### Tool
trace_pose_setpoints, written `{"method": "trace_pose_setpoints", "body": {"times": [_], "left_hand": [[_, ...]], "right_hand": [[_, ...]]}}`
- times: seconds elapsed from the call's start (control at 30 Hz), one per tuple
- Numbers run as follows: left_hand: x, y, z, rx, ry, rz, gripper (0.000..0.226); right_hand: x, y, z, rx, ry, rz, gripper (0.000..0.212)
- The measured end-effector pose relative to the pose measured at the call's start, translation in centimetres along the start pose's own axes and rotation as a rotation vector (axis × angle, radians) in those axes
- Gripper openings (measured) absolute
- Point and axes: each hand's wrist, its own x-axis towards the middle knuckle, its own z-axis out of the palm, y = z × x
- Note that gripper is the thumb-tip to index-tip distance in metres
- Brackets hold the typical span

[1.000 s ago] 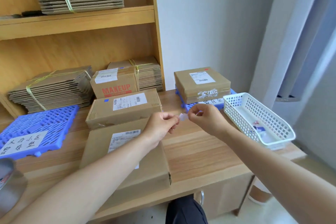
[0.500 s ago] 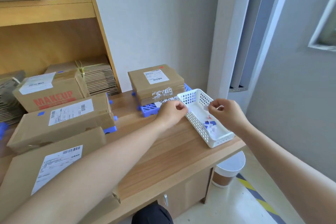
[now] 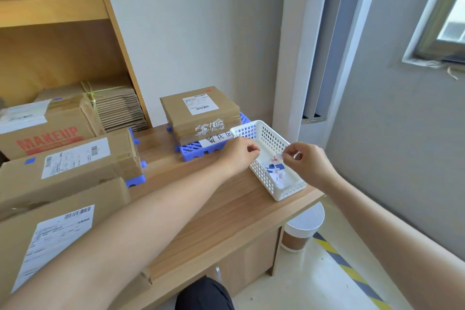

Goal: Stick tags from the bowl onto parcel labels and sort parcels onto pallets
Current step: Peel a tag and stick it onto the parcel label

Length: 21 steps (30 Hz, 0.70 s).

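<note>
A white plastic basket (image 3: 289, 191) stands at the desk's right end with blue, red and white tags (image 3: 274, 170) lying in it. My right hand (image 3: 308, 162) hovers over the basket and pinches a small white-and-red tag (image 3: 276, 157) at its fingertips. My left hand (image 3: 239, 156) is at the basket's left rim, fingers curled with thumb against forefinger; what it holds, if anything, is hidden. A labelled parcel (image 3: 198, 113) sits on a blue pallet (image 3: 196, 153) just behind the basket. Further labelled parcels lie at left, the nearest (image 3: 63, 221) under my left forearm.
A MAKEUP box (image 3: 47, 133) and a flat parcel (image 3: 75, 161) rest over another blue pallet (image 3: 136, 180). Bundled flat cartons (image 3: 118, 108) fill the wooden shelf behind. A white bin (image 3: 305, 226) stands on the floor below the desk's right edge.
My view swung right. Both hands moved apart from a shared pinch over the desk middle to the basket; the right hand has dropped lower over the tags.
</note>
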Motion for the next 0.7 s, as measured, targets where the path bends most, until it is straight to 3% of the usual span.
{"method": "trace_pose_setpoints", "body": {"times": [0.27, 0.7], "left_hand": [[-6.5, -3.9, -7.6, -0.023, 0.109, -0.043, 0.012], [-22.8, -16.6, -20.1, 0.071, 0.232, -0.216, 0.013]], "right_hand": [[-1.8, -6.7, 4.1, 0.056, -0.072, -0.161, 0.014], [-5.5, -20.9, 16.9, 0.119, -0.258, -0.547, 0.019]]}}
